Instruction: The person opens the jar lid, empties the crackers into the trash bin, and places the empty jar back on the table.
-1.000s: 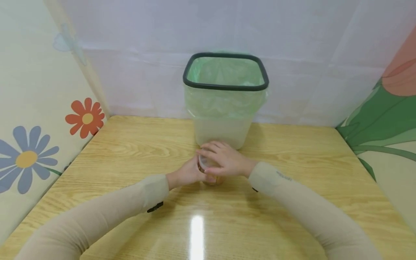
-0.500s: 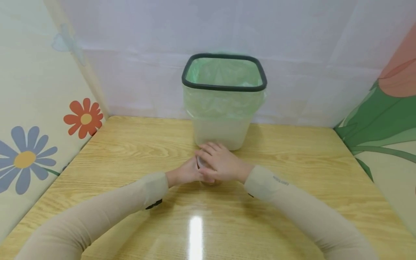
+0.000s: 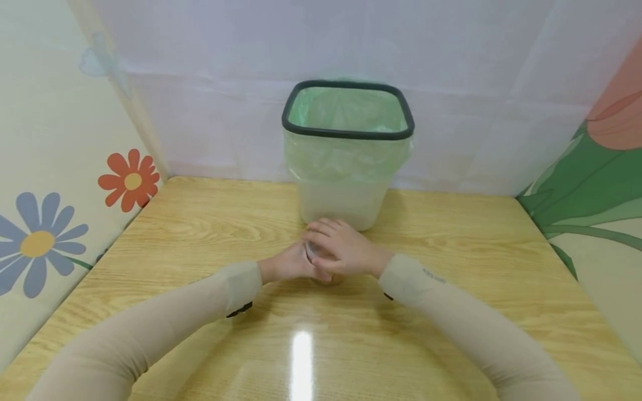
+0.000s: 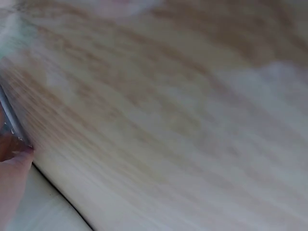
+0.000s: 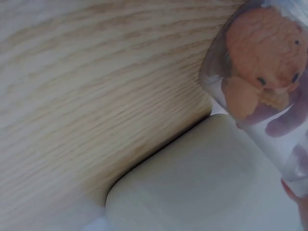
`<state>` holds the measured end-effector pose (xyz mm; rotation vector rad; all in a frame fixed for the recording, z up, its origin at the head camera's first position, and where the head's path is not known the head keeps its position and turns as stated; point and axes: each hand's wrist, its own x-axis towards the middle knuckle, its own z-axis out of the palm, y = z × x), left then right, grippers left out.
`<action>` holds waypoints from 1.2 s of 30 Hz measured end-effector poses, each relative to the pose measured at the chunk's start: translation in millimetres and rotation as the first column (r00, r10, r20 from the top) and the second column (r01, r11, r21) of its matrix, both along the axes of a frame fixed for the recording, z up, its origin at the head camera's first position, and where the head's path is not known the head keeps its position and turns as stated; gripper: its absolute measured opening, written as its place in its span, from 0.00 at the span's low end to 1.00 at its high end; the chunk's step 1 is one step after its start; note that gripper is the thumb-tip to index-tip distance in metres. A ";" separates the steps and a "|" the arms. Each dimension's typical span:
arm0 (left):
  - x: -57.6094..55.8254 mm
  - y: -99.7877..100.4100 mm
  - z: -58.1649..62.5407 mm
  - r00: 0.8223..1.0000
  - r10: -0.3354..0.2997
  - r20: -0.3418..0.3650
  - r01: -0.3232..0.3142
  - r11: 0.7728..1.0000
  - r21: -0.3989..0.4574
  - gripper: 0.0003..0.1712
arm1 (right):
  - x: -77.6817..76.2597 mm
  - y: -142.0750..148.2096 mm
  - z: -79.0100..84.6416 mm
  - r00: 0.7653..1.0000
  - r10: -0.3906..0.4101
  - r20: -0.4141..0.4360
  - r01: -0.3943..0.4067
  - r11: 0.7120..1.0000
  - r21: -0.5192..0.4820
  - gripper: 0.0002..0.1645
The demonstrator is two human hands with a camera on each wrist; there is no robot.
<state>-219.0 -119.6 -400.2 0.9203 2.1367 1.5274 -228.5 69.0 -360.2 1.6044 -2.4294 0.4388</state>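
Observation:
A clear plastic jar [image 5: 215, 72] stands low at the middle of the table, almost covered by both hands in the head view. Through its wall the right wrist view shows an orange animal figure [image 5: 262, 45] with black eyes. My left hand [image 3: 292, 263] grips the jar's side from the left, thumb round the near side. From the right, my right hand [image 3: 347, 248] lies over the top, fingers bent across the pale lid [image 3: 313, 252] and thumb at the near edge. In the left wrist view only a bit of the hand and the jar's edge show.
Right behind the hands stands a whitish bin [image 3: 341, 203] with a dark rim and a green liner bag. The wood-grain table [image 3: 210, 223] meets a pale cloth at the back. Flower-patterned panels [image 3: 60, 128] line both sides.
My right hand shifts slightly over the lid, its thumb drawing near the left thumb and then easing back. The left hand keeps its grip, and the jar stays in place.

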 end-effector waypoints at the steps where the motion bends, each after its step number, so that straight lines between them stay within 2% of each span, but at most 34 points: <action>1: 0.2 0.0 0.9 1.000 0.004 0.002 -0.004 1.000 -0.005 0.48 | -0.5 0.4 0.5 1.000 0.014 0.010 -0.014 1.000 -0.007 0.29; 4: 0.9 0.0 2.8 1.000 0.018 0.009 -0.018 0.999 -0.034 0.49 | -1.0 1.7 3.1 0.999 0.022 0.049 -0.023 1.000 0.019 0.32; 10: 0.1 -0.3 1.8 0.999 0.013 0.032 -0.011 0.998 -0.055 0.51 | 3.2 2.8 12.6 0.987 -0.066 0.147 0.036 0.980 0.196 0.39; 12: -0.5 -0.6 0.7 0.999 -0.003 0.041 0.004 0.999 -0.036 0.49 | 6.1 1.5 16.5 0.983 -0.099 0.152 0.061 0.969 0.240 0.39; 15: -0.8 -1.4 -0.2 0.999 -0.023 0.044 0.024 1.000 -0.017 0.49 | 11.2 -0.8 19.0 0.980 -0.159 0.117 0.121 0.953 0.277 0.40; 18: -0.7 -2.7 -0.7 0.999 -0.029 0.027 0.030 0.999 -0.022 0.51 | 17.0 -4.4 18.0 0.968 -0.219 0.121 0.185 0.952 0.244 0.38; 22: -1.4 -3.1 -1.9 0.999 -0.035 -0.001 0.035 0.999 -0.032 0.51 | 23.2 -9.3 12.1 0.949 -0.278 0.151 0.259 0.956 0.137 0.34; 25: -1.6 -2.0 -3.0 0.999 -0.046 -0.015 0.046 0.999 -0.028 0.49 | 25.3 -10.8 7.4 0.950 -0.288 0.123 0.281 0.957 0.074 0.32; 31: -2.3 -1.5 -3.1 0.997 -0.042 -0.064 0.038 0.998 -0.053 0.48 | 20.2 -9.5 2.1 0.970 -0.228 0.077 0.228 0.974 0.011 0.27; 36: -2.2 -2.1 -1.8 0.999 -0.023 -0.044 0.020 0.998 -0.066 0.46 | 10.8 -6.2 0.3 0.988 -0.144 0.058 0.145 0.989 -0.011 0.23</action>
